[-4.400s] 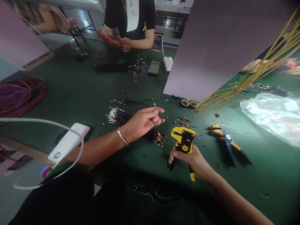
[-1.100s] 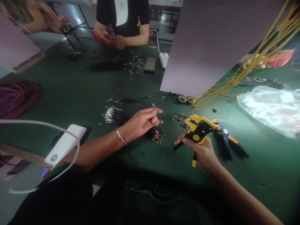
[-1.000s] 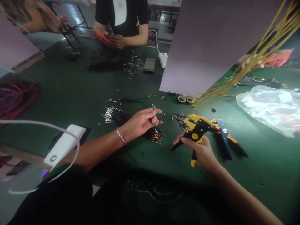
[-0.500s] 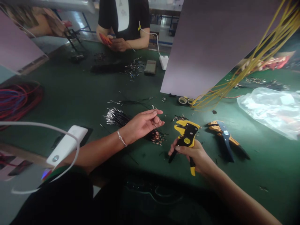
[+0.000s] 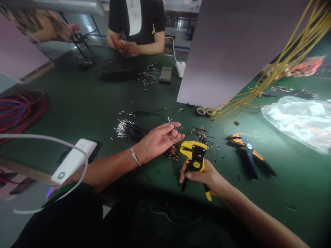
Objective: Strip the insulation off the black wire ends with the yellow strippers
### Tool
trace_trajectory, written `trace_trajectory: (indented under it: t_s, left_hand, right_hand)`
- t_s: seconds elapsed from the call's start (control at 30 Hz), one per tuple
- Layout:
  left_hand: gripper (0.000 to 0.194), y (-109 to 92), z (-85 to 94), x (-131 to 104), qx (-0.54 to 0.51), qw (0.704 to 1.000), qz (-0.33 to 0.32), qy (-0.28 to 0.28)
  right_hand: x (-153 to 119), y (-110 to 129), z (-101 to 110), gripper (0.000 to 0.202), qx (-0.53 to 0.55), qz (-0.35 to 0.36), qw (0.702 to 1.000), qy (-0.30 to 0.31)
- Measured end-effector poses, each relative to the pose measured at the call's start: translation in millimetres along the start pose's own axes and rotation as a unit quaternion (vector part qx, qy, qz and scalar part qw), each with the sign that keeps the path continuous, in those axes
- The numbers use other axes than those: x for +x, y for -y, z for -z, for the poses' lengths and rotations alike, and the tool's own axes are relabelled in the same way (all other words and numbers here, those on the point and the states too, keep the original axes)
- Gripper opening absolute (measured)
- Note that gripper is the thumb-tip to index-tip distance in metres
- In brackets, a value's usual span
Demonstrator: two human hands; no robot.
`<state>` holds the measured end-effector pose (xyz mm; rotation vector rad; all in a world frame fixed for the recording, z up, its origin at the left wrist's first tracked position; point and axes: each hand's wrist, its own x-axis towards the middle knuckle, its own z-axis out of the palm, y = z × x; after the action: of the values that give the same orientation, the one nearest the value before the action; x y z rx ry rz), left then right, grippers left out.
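My left hand (image 5: 161, 137) pinches a thin dark wire (image 5: 169, 120) whose pale tip stands above thumb and forefinger. Under and beside that hand lies a bundle of black wires (image 5: 129, 131), silvery at the left end and coppery at the right. A yellow and black wire stripper (image 5: 198, 155) is held upright by my right hand (image 5: 201, 175), its jaws pointing left, close to the left fingertips. Short wire scraps (image 5: 201, 134) lie just behind the tool.
Blue and orange pliers (image 5: 248, 148) lie right, near a clear plastic bag (image 5: 300, 120). Yellow wires (image 5: 269, 82) hang past a grey panel (image 5: 222, 51). Two tape rolls (image 5: 205, 111) sit below it. Opposite, a person's hands (image 5: 130, 49) hold something red. A white device (image 5: 74, 160) lies left.
My right hand and the stripper have moved left and slightly toward me, nearer my left hand, uncovering more scraps. My left hand has shifted slightly right.
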<state>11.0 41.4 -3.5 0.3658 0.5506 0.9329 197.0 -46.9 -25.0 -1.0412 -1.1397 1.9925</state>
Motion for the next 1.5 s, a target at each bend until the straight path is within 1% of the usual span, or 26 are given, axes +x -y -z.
trace_trajectory:
  t_s: [0.33, 0.43, 0.7, 0.9, 1.1, 1.37, 1.5]
  left_hand:
    - [0.014, 15, 3.7, -2, -0.005, 1.0, 0.001, 0.022]
    - [0.013, 16, 3.9, -2, 0.002, 1.0, 0.006, 0.014]
    - [0.013, 19, 7.7, -1, 0.009, 1.0, 0.005, 0.026]
    - [0.012, 18, 6.5, -4, 0.015, 1.0, 0.008, 0.022]
    - [0.012, 18, 6.2, -5, 0.022, 1.0, 0.009, 0.021]
    - [0.012, 18, 5.2, -6, 0.03, 0.999, 0.006, 0.014]
    - [0.013, 16, 5.9, -6, 0.043, 0.999, 0.01, 0.016]
  right_hand:
    - [2, -7, -3, 0.019, 0.02, 0.005, 1.0, -0.009]
    - [2, -9, -3, 0.019, 0.017, 0.007, 1.0, -0.009]
    - [2, -12, -4, 0.021, -0.007, 0.019, 1.0, -0.013]
    - [2, -14, -3, 0.022, -0.034, 0.027, 0.998, -0.048]
    - [1, -15, -2, 0.024, -0.069, 0.03, 0.995, -0.068]
    - [1, -13, -4, 0.029, -0.098, 0.024, 0.988, -0.119]
    - [0, -8, -5, 0.029, -0.095, 0.016, 0.989, -0.113]
